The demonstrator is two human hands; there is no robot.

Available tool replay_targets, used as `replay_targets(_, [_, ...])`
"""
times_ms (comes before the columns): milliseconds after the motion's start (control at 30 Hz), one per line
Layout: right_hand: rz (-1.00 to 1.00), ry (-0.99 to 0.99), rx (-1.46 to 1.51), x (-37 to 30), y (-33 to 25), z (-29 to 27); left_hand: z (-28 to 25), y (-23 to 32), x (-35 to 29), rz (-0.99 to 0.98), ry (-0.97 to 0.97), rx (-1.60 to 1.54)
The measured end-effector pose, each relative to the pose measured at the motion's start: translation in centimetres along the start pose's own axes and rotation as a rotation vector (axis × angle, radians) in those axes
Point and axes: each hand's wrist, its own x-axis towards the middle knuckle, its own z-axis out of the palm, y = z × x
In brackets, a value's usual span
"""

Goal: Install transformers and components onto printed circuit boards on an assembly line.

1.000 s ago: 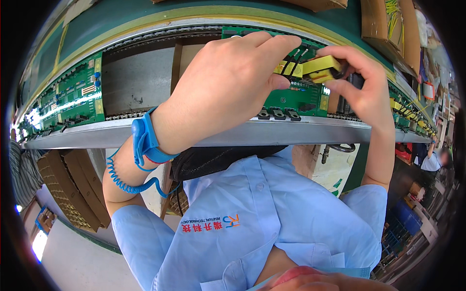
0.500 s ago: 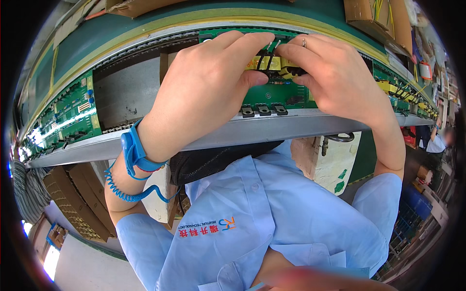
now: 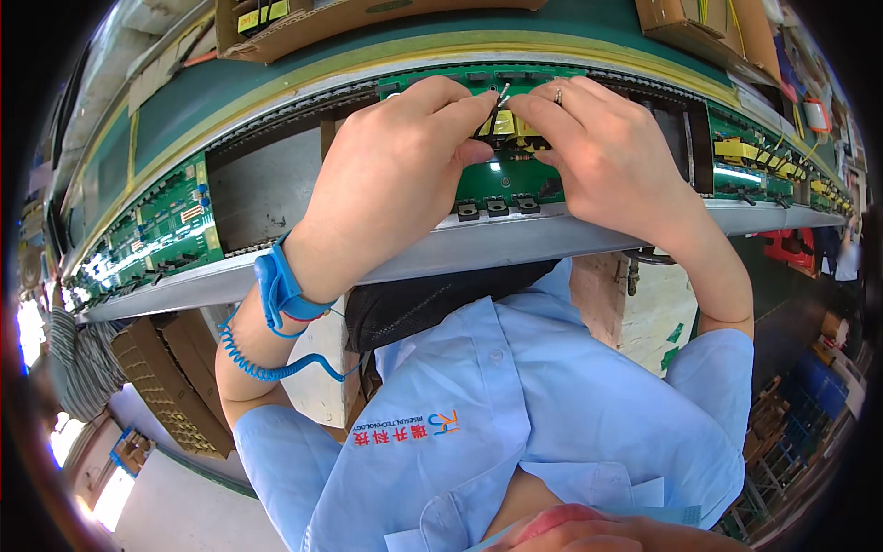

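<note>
My left hand (image 3: 391, 161) comes at the yellow component (image 3: 501, 124) from its left, index finger above, thumb below; fingertips partly cover the contact, so can't tell if I have it clenched or just touched. My right hand (image 3: 612, 152) is at the other side, fingers bent, thumb low, tips by the same part; firm hold or light touch, can't tell either. Component sits between my 2 hands, over the green circuit board (image 3: 515, 179); whether fully seated, can't tell. Black leads (image 3: 499, 109) with pale tips stick up from it, right between my index fingertips. Ring (image 3: 557, 96) on a right-hand finger. Near edge of the board: 3 black tabbed parts (image 3: 498, 208) in a row, just below my hands. Board lies along a metal rail (image 3: 432, 250), rail between it and my body. Blue wrist strap (image 3: 279, 287) on my left wrist, coiled blue cord (image 3: 253, 365) hanging off it. Further left on the line, another green board (image 3: 152, 235); right, a board with yellow parts (image 3: 750, 189). Beyond the line, a cardboard box (image 3: 386, 26) with a yellow part (image 3: 262, 17) at its left end, plus a second box (image 3: 658, 28) holding yellow wires, upper right. Below the rail, my light blue shirt (image 3: 570, 386); stacked brown cardboard (image 3: 170, 386) lower left; red container (image 3: 789, 248) off right, blurry.
</note>
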Motion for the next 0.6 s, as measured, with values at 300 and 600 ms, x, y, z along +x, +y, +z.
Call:
replay_targets(300, [0.010,0.014,0.036,1.4,-1.0,-1.2,-1.7,0.5,-0.1,0.025,-0.093,0.140])
replay_targets(600, [0.574,0.221,0.162,0.1,16.2,-7.5,-0.4,0.1,-0.8,0.001,-0.108,0.008])
